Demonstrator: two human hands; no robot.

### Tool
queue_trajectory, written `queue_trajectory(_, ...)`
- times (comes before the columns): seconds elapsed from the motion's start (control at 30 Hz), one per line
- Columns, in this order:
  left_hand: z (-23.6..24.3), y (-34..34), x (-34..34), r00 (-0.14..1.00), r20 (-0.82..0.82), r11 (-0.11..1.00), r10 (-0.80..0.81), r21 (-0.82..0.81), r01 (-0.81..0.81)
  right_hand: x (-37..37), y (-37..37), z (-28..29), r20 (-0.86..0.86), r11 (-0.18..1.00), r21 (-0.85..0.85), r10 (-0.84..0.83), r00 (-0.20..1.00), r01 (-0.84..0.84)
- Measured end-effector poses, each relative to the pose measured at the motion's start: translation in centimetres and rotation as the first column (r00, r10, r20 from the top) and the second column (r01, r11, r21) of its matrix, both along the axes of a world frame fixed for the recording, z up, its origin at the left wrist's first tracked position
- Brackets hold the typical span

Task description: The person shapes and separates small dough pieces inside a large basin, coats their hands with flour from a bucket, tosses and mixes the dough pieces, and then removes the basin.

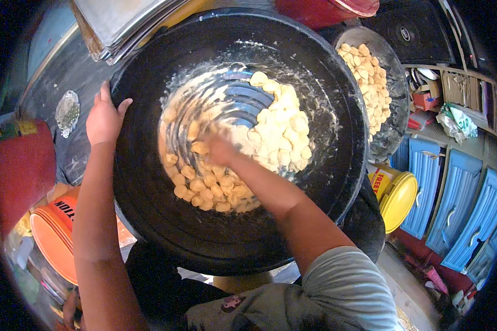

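Observation:
My left hand (106,118) is at the left rim of a large black basin (226,243), its fingers stretched with the thumb apart. My right hand (218,146) is inside, motion-blurred, among pale round dough pieces; its fingers and anything in them cannot be made out. Golden-tan pieces (210,187) lie in the lower left of the basin floor, and paler, cream-coloured pieces (281,132) are heaped on the right. Pale powder is smeared over the ridged floor.
Behind at right sits a dark bowl of dough pieces (370,83). Metal trays (116,22), a red container (320,8), an orange bucket (52,243) and a yellow bucket (397,196) surround the basin. Blue panels (458,198) and cluttered shelving (447,94) stand right.

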State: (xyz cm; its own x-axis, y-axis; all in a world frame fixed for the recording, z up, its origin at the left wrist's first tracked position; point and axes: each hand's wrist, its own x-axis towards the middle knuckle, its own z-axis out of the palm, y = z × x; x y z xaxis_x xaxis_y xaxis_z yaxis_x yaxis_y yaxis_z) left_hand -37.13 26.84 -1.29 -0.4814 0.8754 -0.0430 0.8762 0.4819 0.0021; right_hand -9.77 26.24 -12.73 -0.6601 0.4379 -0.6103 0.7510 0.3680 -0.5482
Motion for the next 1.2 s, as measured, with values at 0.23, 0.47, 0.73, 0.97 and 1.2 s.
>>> queue_trajectory(0.23, 0.4, 1.1, 1.4, 1.0, 0.004, 1.0, -0.024, 0.017, 0.024, 7.3, 11.3, -3.8, -0.26, 0.691, 0.51, -0.444, 0.858, 0.512)
queue_trajectory(0.47, 0.7, 1.1, 1.7, 1.0, -0.006, 0.999, 0.006, -0.038, -0.006, 10.7, 17.7, -4.3, 0.23, 0.74, 0.629, -0.471, 0.852, 0.239)
queue_trajectory(0.73, 0.2, 0.9, 0.9, 1.0, 0.012, 0.999, -0.026, 0.022, 0.026, 7.8, 9.7, -3.0, -0.199, 0.898, -0.303, -0.387, 0.9, 0.319)
queue_trajectory(0.97, 0.7, 1.1, 1.5, 1.0, 0.02, 1.0, -0.008, 0.011, 0.008, 14.8, 11.8, -2.8, -0.211, 0.423, 0.69, -0.659, 0.722, 0.588)
queue_trajectory(1.2, 0.9, 0.9, 1.5, 0.999, 0.023, 0.999, 0.024, -0.031, -0.023, 18.5, 13.2, -4.6, -0.236, 0.446, 0.506, -0.752, 0.615, 0.739)
